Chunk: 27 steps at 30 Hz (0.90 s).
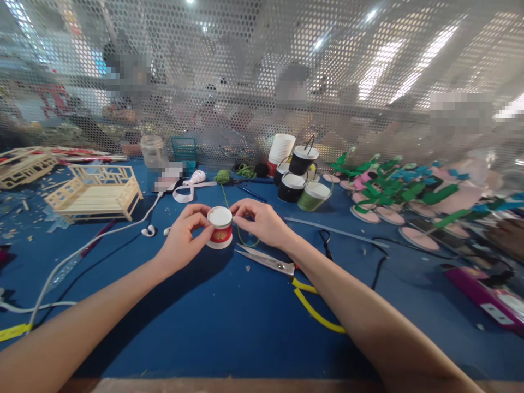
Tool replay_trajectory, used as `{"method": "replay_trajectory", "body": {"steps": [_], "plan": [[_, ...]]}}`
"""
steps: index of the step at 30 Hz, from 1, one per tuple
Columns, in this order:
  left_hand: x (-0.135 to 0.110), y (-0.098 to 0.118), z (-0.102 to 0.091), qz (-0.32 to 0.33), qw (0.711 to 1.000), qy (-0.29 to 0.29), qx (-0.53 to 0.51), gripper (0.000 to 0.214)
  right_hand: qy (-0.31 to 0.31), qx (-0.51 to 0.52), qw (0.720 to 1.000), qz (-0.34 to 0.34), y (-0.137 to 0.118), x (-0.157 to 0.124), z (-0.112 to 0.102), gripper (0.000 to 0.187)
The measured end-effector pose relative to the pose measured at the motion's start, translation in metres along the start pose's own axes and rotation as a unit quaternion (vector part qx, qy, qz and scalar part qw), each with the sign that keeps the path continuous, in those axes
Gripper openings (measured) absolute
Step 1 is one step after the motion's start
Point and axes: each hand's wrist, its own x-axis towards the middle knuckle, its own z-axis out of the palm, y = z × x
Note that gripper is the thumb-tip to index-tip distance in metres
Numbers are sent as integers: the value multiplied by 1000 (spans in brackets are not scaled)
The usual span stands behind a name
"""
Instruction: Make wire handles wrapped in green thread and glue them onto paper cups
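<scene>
A small red and white paper cup (220, 234) with a gold emblem stands on the blue table in front of me. My left hand (189, 234) is closed on its left side, thumb at the front and fingers near the top. At the cup's upper right edge, my right hand (260, 221) pinches green yarn, though the fingertips partly hide the strand. The yarn runs from a green ball (222, 176) down behind the cup, and a loose loop (245, 240) hangs under my right hand. Large scissors (282, 266) with yellow handles lie open beneath my right forearm.
Behind the cup are stacked white cups (282, 147) and yarn-wrapped black and green buckets (313, 196). Green plant crafts (380, 202) crowd the right, near a purple power strip (483, 295). Leftward are a wooden stick model bed (98, 196), white earphones (148, 231) and a ribbon roll (196, 177).
</scene>
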Motion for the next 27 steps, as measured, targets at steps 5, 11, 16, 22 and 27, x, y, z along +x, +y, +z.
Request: {"method": "replay_trajectory", "body": {"steps": [5,11,16,22,27], "plan": [[0,1,0,2,1000,-1,5,13,1,-17,1000,-3,-1,0,0,11],[1,0,-1,3,1000,-6,3,12,0,-16,1000,2,-3,1,0,12],[3,-2,-1,4,1000,-4,1,11,5,-18,1000,4,-2,1,1,12],[5,-4,-3,8,1000,-16,-5,10,8,-8,1000,8,-1,1,1,11],[6,-7,-4,-40,994,-26,-103,10,8,4,1000,14,0,2,1,11]]}}
